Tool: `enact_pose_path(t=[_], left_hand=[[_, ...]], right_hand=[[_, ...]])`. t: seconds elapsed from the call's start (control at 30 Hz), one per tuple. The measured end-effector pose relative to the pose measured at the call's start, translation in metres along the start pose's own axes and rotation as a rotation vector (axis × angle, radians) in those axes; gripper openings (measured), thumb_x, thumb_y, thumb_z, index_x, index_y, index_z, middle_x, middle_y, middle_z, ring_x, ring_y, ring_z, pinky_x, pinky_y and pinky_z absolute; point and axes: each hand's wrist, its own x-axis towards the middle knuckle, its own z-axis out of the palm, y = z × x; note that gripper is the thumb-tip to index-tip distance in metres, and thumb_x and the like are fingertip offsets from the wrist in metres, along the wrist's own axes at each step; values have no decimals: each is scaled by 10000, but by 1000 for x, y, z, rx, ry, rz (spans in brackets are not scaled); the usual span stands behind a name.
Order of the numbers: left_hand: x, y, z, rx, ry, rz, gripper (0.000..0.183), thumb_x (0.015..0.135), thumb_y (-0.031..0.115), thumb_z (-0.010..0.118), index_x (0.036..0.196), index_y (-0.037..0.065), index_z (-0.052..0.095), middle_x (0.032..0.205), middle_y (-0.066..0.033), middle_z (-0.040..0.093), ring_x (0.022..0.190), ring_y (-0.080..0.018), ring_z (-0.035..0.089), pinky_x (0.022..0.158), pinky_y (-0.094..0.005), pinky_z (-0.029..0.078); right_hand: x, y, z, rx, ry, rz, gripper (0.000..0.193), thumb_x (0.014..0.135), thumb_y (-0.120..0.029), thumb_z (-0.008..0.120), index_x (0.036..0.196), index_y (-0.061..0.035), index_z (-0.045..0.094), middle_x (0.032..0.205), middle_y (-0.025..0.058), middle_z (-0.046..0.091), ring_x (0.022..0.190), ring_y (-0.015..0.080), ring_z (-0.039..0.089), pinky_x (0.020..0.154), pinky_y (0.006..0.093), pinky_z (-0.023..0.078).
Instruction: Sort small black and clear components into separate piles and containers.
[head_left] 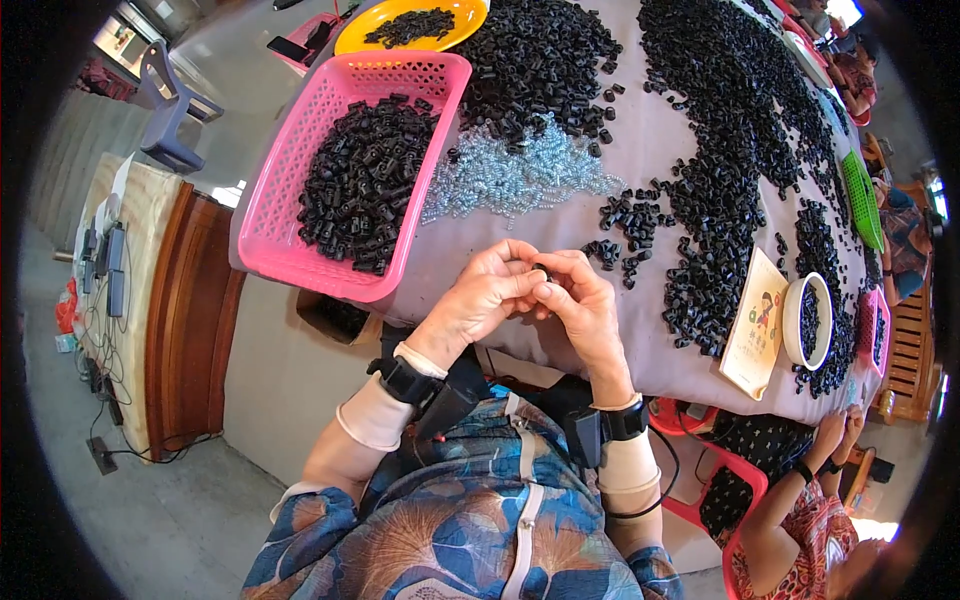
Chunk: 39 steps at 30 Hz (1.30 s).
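Cloth-covered table (660, 120) carries heaps of black parts. Left hand (478, 300) and right hand (585, 305) pinch one small black part (543, 271) at the near table edge. Risk: fingertip slip drops it to the floor.

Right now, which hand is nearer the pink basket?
Left. The left hand sits just right of and below the pink basket, close to its near corner. The right hand is farther right, past the left hand; both pinch a small black part.
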Motion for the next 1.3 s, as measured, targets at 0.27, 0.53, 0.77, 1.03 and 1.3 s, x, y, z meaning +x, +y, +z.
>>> enact_pose_path(t=[0.27, 0.53, 0.77, 1.03, 1.3], left_hand=[[0, 2, 6, 61, 14, -1, 224, 846, 86, 603, 1024, 77, 468, 795, -19, 586, 672, -115, 584, 543, -197, 451], [-2, 0, 3, -18, 48, 24, 246, 835, 79, 614, 1034, 85, 470, 845, -19, 597, 708, -103, 585, 571, -197, 466], [-1, 1, 6, -146, 29, -28, 184, 838, 82, 615, 999, 76, 525, 892, -34, 604, 761, -115, 597, 636, -215, 499], [0, -1, 5, -136, 17, 23, 211, 848, 56, 592, 1041, 74, 508, 891, -66, 601, 801, -153, 614, 723, -271, 532], [-1, -3, -1, -137, 29, -5, 268, 837, 52, 610, 1043, 97, 444, 907, -41, 586, 771, -128, 594, 629, -223, 475]], right_hand=[[-2, 2, -2, 95, 40, 27, 282, 796, -9, 639, 1073, 22, 593, 954, 24, 507, 661, 58, 514, 596, 188, 460], [-3, 2, 6, 75, 60, 51, 313, 796, -53, 653, 1095, 16, 591, 944, 9, 505, 668, 45, 472, 601, 182, 429], [-5, 6, 2, 65, 62, -39, 287, 798, -50, 644, 1076, 4, 595, 999, 16, 478, 676, 39, 448, 596, 175, 411], [-5, 4, 7, 41, 79, -58, 285, 801, -70, 644, 1071, 3, 592, 1020, 22, 493, 678, 48, 451, 577, 181, 415], [-4, 3, 8, -32, 58, -68, 201, 823, -115, 629, 986, -4, 593, 993, 36, 521, 660, 57, 484, 573, 196, 426]])
